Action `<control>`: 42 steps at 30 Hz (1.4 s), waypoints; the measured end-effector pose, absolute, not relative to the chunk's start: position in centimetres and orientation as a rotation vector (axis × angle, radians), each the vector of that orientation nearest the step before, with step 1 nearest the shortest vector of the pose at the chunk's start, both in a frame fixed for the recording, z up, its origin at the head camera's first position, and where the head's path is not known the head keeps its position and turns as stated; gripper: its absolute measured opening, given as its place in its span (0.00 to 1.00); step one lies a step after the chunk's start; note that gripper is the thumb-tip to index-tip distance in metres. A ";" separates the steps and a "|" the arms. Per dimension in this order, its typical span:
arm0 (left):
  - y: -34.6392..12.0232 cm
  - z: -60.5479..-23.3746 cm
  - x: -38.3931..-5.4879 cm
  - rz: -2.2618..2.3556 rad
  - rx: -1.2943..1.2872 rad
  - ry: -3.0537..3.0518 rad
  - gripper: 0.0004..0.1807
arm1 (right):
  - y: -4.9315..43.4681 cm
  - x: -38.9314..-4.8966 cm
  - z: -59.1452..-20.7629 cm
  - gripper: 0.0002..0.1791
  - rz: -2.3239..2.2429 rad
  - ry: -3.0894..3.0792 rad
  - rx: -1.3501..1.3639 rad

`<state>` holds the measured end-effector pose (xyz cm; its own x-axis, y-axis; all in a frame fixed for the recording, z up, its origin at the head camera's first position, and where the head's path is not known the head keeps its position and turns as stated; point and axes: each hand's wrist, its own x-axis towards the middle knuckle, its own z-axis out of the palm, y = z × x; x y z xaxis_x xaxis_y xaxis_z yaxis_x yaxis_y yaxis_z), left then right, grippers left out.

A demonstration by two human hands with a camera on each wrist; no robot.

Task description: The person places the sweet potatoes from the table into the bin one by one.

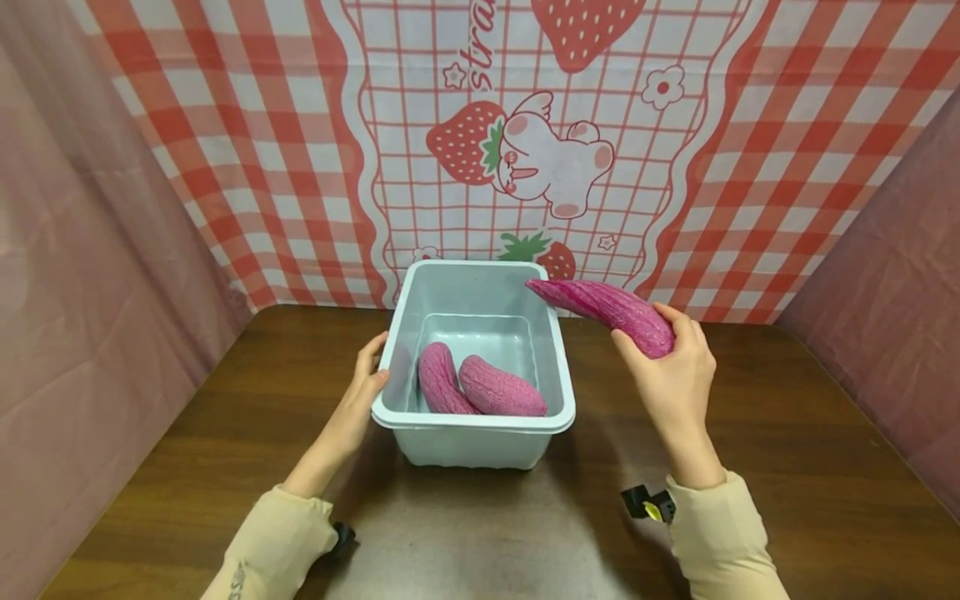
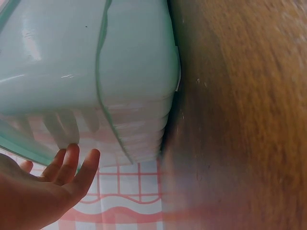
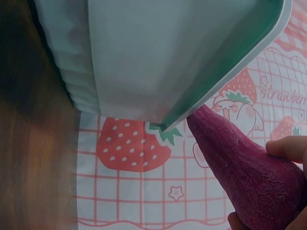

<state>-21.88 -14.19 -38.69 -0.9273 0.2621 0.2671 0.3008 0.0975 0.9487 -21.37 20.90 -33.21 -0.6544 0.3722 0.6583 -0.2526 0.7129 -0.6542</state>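
Note:
A long, tapered purple sweet potato [image 1: 611, 310] is in my right hand [image 1: 678, 367], gripped at its thick end between thumb and fingers. Its thin tip overlaps the right rim of a pale blue-green plastic bin [image 1: 472, 446]. In the right wrist view, the sweet potato's wrinkled skin [image 3: 254, 172] shows close to the bin's rim. My left hand [image 1: 356, 408] rests against the bin's left side, thumb by the rim. The left wrist view shows its loosely extended fingers [image 2: 86, 172] at the outer wall. Two pinker sweet potatoes lie inside, one curved [image 1: 442, 379] and one stouter [image 1: 502, 387].
The bin stands on a dark brown wooden table [image 1: 787, 442]. Behind the table hangs a red-and-white checked cloth [image 1: 270, 167] with strawberry prints. Pink curtains [image 1: 82, 275] close off both sides. A black wrist mount [image 1: 648, 504] sits beside the right sleeve.

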 end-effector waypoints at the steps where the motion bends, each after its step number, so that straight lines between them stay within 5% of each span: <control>1: -14.2 -38.7 -21.9 -2.006 -0.595 -2.302 0.30 | 20.9 -21.4 -33.2 0.30 0.945 -2.080 -0.085; 42: -14.2 -38.6 -21.9 -2.021 -0.582 -2.309 0.30 | 20.3 -21.0 -32.8 0.31 0.880 -2.051 0.030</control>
